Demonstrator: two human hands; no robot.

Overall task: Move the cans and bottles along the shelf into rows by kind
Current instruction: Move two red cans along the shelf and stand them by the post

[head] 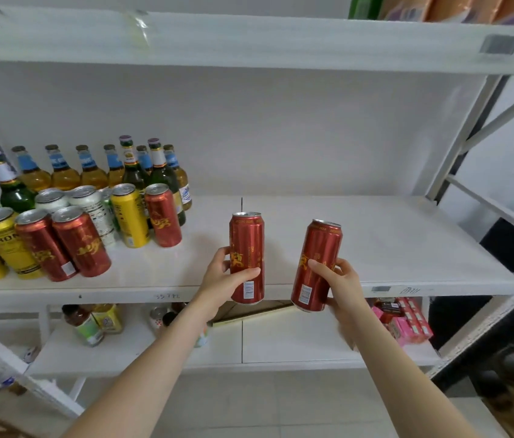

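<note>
Left red can and right red can hang just in front of the middle shelf, near the middle of its front edge. Their bases sit below that edge and touch nothing. The left hand curls thumb and fingers round its can and keeps it upright. The right hand clasps the other, whose top leans right. At the shelf's left end the kinds stand mixed: standing red cans, yellow cans and white cans in front, amber bottles and green bottles along its back wall. With one can per hand and the shelf's right half bare, the pair probably starts a red row there.
</note>
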